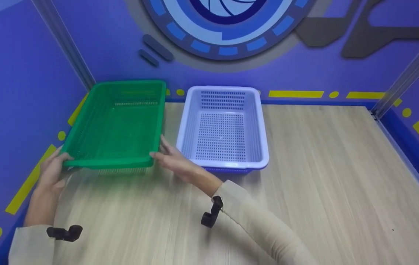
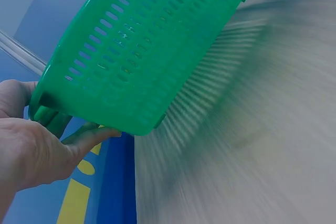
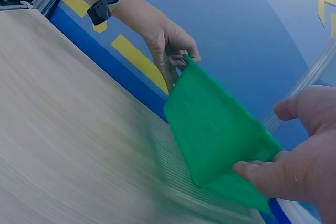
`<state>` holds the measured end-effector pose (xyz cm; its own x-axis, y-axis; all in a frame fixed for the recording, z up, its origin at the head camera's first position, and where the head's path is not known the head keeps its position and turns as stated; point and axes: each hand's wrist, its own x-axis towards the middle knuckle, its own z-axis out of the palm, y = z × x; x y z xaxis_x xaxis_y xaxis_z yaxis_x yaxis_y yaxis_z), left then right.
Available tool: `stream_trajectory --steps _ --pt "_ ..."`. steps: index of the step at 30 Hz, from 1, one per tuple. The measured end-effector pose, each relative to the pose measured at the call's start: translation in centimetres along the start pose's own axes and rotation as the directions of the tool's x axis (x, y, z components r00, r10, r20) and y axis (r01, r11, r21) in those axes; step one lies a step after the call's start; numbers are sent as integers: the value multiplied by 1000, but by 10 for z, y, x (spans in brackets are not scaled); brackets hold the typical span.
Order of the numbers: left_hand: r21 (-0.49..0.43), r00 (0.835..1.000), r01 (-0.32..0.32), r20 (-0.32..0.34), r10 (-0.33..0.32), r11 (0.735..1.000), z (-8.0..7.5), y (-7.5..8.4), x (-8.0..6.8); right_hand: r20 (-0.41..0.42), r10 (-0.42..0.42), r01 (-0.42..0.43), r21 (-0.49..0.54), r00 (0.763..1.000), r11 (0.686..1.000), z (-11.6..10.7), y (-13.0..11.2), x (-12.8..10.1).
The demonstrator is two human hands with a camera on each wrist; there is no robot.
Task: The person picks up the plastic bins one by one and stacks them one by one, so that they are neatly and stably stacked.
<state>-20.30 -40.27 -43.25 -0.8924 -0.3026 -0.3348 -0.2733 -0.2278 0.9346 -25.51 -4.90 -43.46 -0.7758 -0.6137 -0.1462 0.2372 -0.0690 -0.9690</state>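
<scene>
A green plastic basket (image 1: 112, 162) with slotted sides is held over the left part of the table. My left hand (image 1: 52, 170) grips its near left corner, thumb and fingers around the rim; the left wrist view shows the fingers reaching beneath the rim along the wall of the basket (image 2: 142, 51). At the near right corner my right hand (image 1: 175, 160) holds the rim, its fingers (image 3: 257, 171) against the outside of the side wall. The table shows below the basket's underside in the left wrist view, with a greenish shadow on it.
A light purple basket (image 1: 228, 164) with a perforated bottom stands on the wooden table (image 1: 323, 184), just right of the green one. Blue printed panels (image 1: 18, 92) wall the table at the left, back and right, with metal posts (image 1: 64, 40) at the corners.
</scene>
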Motion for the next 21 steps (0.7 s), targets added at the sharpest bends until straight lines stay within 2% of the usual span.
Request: stream_trajectory --steps 7,11,15,21 --pt "-102 997 -28 71 35 994 4 10 -14 12 -85 85 28 996 996 -6 -5 1" --pt "-99 988 -68 135 81 993 7 12 -20 37 -137 135 55 990 989 -12 -7 0" --pt "-84 971 -132 191 146 988 11 15 -25 42 -163 160 79 986 984 -18 -11 -3" --pt "-96 935 -205 275 224 974 21 18 -31 33 -214 210 99 976 973 -28 -18 -9"
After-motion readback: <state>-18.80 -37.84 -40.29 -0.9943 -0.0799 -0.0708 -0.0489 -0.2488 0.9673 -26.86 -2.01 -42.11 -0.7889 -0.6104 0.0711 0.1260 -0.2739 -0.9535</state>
